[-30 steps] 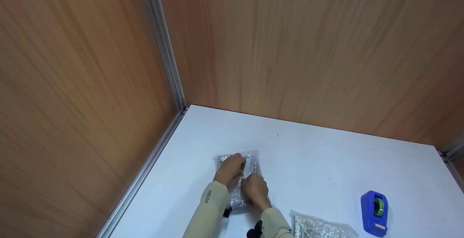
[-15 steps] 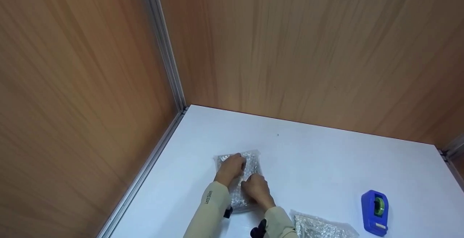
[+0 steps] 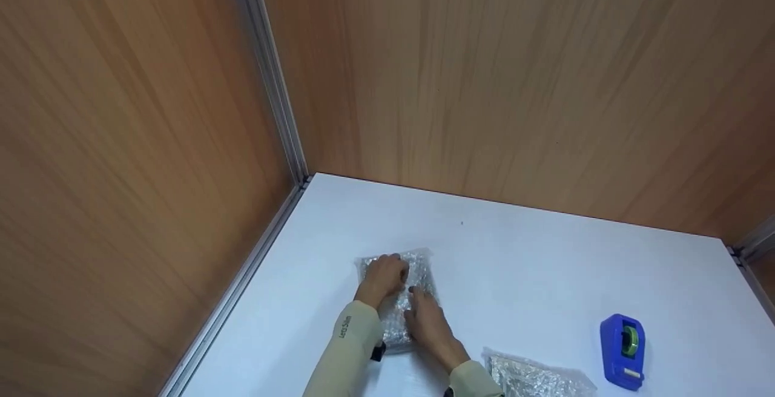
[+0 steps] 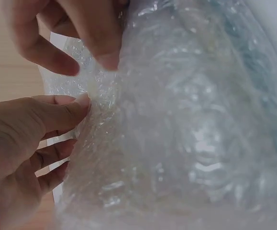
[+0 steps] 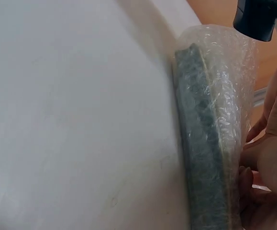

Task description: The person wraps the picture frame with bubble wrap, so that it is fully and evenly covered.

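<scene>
A flat item in bubble wrap point(image 3: 398, 324) lies on the white table, below both hands. In the right wrist view, its dark greenish edge point(image 5: 198, 124) shows through the clear wrap. My left hand point(image 3: 384, 277) is over the far part of the package; in the left wrist view its thumb and forefinger pinch the bubble wrap's edge point(image 4: 97, 108), the other fingers lying against it. My right hand point(image 3: 428, 324) hovers at the near right side, thumb and fingers apart. The left wrist view has the right hand's fingers point(image 4: 107, 55) close over the wrap.
A second bubble-wrapped packet point(image 3: 533, 379) lies at the front right, partly cut off by the frame. Right of it stands a blue tape dispenser point(image 3: 614, 354) with a green roll. Wooden panels point(image 3: 484, 82) rise behind and left of the table point(image 3: 533, 264).
My right hand has loosened from a curled grip: its fingers are now spread apart, and its forearm sits slightly further right. The left hand stays in place on the wrap.
</scene>
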Available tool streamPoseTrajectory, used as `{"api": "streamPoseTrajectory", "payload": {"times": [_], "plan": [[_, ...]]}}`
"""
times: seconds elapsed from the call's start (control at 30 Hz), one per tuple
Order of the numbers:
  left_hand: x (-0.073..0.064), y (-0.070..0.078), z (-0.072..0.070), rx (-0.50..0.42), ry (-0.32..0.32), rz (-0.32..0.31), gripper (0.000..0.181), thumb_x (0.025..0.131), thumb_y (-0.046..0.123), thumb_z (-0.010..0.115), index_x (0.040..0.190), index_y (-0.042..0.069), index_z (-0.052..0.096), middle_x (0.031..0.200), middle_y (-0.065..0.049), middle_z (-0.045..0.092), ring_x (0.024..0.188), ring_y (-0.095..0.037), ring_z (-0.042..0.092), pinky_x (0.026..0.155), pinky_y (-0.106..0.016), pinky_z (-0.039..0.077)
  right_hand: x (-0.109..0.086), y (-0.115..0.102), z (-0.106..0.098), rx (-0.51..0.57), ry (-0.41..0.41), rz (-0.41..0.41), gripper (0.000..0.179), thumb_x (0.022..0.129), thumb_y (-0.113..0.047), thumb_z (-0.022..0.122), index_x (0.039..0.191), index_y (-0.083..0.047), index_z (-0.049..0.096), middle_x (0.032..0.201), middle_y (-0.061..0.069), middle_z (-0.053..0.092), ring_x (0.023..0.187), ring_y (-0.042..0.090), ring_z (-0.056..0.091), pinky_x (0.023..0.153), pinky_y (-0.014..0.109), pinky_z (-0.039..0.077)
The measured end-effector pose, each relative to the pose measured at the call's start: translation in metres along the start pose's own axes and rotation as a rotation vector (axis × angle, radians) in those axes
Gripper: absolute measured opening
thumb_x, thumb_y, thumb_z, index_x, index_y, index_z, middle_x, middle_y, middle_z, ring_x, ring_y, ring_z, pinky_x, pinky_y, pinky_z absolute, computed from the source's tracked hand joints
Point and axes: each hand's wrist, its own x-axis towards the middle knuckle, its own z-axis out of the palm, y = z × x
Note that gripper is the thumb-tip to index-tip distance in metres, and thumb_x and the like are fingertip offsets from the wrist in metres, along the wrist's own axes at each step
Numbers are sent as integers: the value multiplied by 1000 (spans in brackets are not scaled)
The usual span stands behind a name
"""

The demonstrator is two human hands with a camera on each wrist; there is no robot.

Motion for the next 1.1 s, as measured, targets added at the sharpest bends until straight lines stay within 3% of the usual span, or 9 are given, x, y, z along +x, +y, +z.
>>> {"api": "streamPoseTrajectory", "payload": {"times": [0.17,0.3,0.37,0.47,0.53,0.6,0.73,0.93,1.1], "plan": [[-1,-2,2,-4,0,19,7,79,15,72,79,16,65,79,4,53,75,-14,49,71,-30,47,-6,2,-1,-101,-17,-151,41,92,-9,53,132,-5,49,94,9,50,69,12,46,54,24,43],[-1,-2,2,-23,3,27,8,78,15,73,80,15,66,80,4,53,76,-14,50,72,-30,46,-7,1,-2,-78,-24,-189,31,95,-12,50,123,1,55,88,8,46,62,8,40,48,20,37],[-1,-1,2,-29,5,29,8,78,16,73,81,14,66,79,3,53,76,-14,50,71,-30,46,-6,-1,-4,-15,-42,-147,31,98,-16,46,116,6,55,87,9,45,59,9,41,47,21,38],[-1,0,2,-26,6,23,8,78,16,73,82,14,66,79,3,53,75,-14,50,71,-30,47,-4,-4,-5,157,-102,27,42,100,-25,40,116,12,47,90,12,46,63,14,47,52,26,42],[-1,0,2,-25,10,21,8,79,16,73,81,14,66,78,4,53,74,-14,49,71,-29,46,-4,-5,-6,178,-123,69,43,100,-25,39,116,14,45,91,12,47,64,16,48,53,27,42],[-1,-1,2,-25,16,27,8,78,17,73,80,14,66,77,4,52,74,-14,49,70,-29,46,-4,-5,-6,130,-130,45,38,99,-22,42,112,13,47,87,10,47,62,14,46,52,26,41],[-2,-2,2,-28,31,34,11,77,18,75,76,16,64,77,4,52,73,-13,49,68,-29,46,-5,-6,-8,-63,-88,-123,20,96,-13,48,94,6,54,76,4,44,54,8,39,44,20,37],[-2,-3,5,-65,31,18,9,78,17,74,78,16,65,79,4,52,74,-13,49,69,-30,47,-7,-8,-12,-95,-113,-95,22,95,-14,50,97,7,56,76,4,45,56,9,41,46,22,37],[-2,-5,6,-85,34,3,8,78,16,74,78,16,66,79,4,53,75,-14,49,71,-30,47,-10,-8,-15,-347,-88,-261,21,86,-7,61,105,1,66,80,8,47,61,12,41,48,25,39]]}}
